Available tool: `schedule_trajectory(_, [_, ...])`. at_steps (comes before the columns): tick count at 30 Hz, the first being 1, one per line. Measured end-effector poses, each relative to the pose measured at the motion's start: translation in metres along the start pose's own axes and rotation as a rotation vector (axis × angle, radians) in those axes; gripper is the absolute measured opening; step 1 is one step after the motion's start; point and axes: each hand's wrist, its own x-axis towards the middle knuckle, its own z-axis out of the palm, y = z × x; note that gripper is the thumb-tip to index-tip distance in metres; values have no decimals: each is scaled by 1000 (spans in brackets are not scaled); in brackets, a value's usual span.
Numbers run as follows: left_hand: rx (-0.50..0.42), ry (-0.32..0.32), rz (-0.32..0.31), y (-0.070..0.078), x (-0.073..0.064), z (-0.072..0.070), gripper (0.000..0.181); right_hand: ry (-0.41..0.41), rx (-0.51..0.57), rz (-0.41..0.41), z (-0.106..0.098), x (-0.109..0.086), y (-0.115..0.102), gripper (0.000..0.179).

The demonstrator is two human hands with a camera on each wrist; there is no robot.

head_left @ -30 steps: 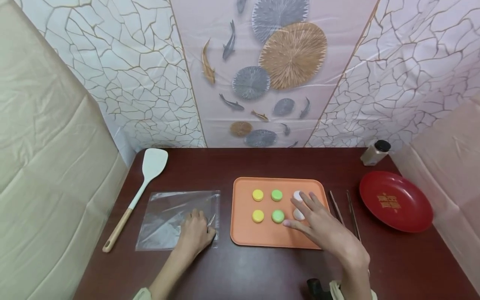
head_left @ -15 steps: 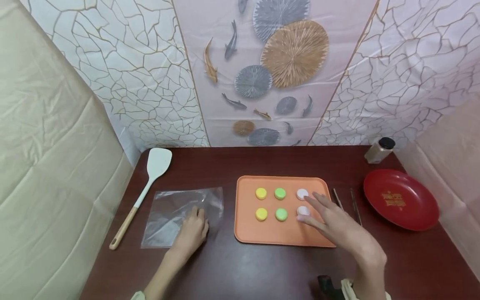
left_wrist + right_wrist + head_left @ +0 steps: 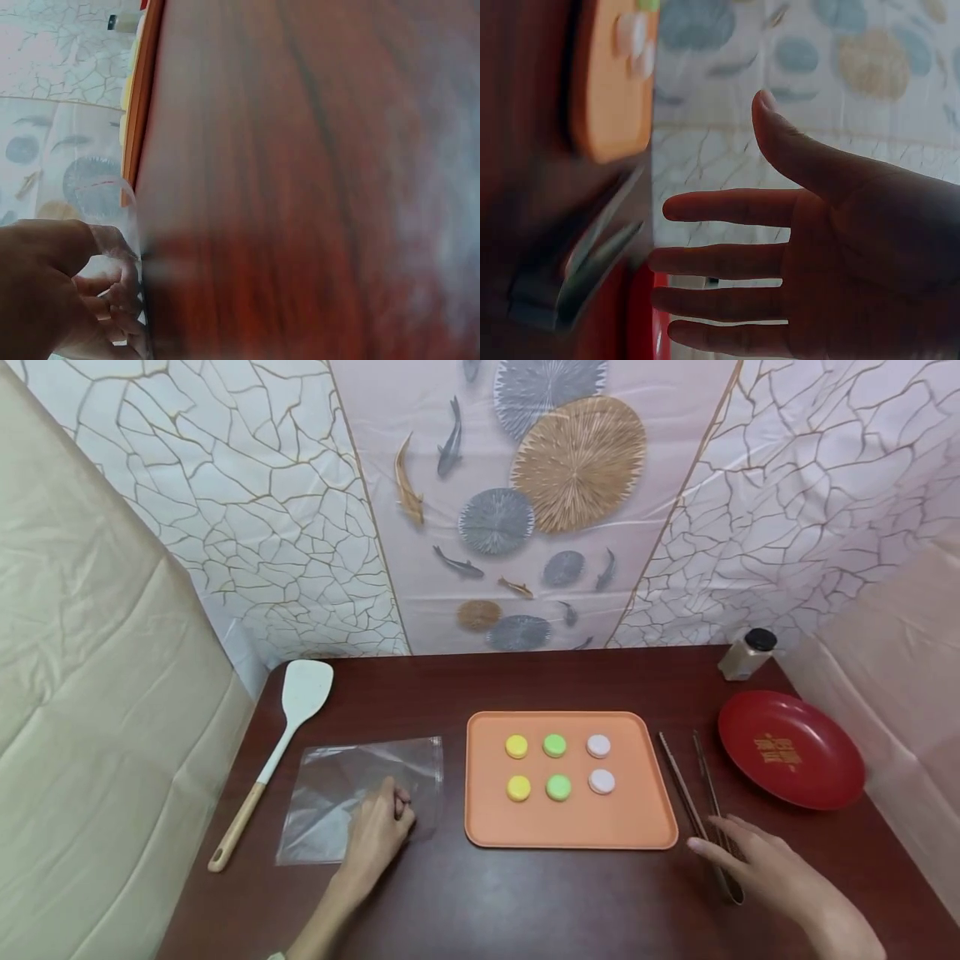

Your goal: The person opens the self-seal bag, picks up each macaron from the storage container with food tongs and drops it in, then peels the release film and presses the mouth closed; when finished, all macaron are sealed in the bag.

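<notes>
A clear plastic bag (image 3: 322, 827) lies flat on the dark wooden table at the left. My left hand (image 3: 377, 831) grips its near right part with curled fingers, and in the left wrist view thin film shows around the thumb and fingers of that hand (image 3: 75, 289). Over the metal tongs (image 3: 681, 785) hovers my right hand (image 3: 772, 864). The right wrist view shows this hand (image 3: 810, 255) with straight, spread fingers and nothing held, apart from the tongs (image 3: 592, 262). Between the hands sits an orange tray (image 3: 570, 835) bearing yellow, green and pale macarons (image 3: 558, 787) in two rows.
A white spatula (image 3: 306, 689) with a wooden handle lies along the left side. On the right stand a red plate (image 3: 821, 752) and a small jar (image 3: 746, 656) with a black lid. Fabric walls enclose the table at the back and sides.
My right hand has moved from over the tray's right side, rightward and toward me, to above the tongs. The left hand has stayed at the bag, its fingers shifting slightly along it.
</notes>
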Motion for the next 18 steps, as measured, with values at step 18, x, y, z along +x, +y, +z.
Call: schedule_trajectory(18, [-189, -177, -32, 13, -2, -30, 15, 6, -17, -10, 10, -8, 19, 69])
